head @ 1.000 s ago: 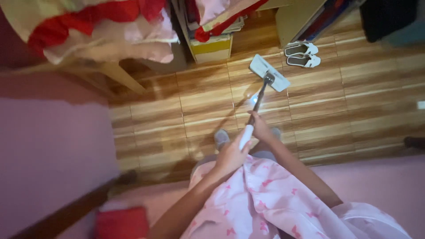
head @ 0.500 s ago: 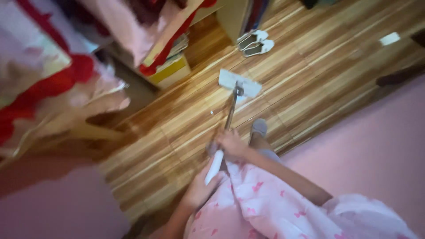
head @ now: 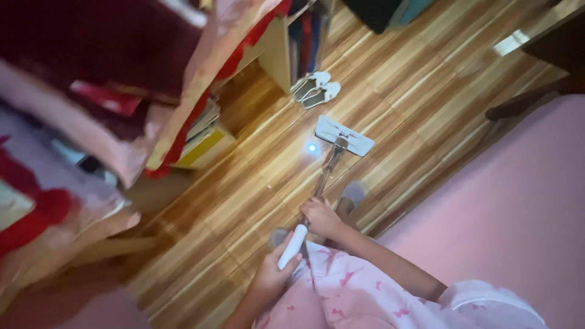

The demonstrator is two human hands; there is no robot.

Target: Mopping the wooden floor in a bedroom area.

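mop (head: 329, 164) long axis runs fwd-right from body, flat head (head: 344, 135) on wood floor (head: 414, 97) nr white sandals (head: 315, 89) | R hand (head: 322, 218) clenched mid-shaft, nearer head | L hand (head: 274, 274) grips white handle end

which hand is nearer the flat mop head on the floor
The right hand. It grips the mop pole partway down, closer to the mop head. The left hand holds the white handle end, farther back by the pink dress.
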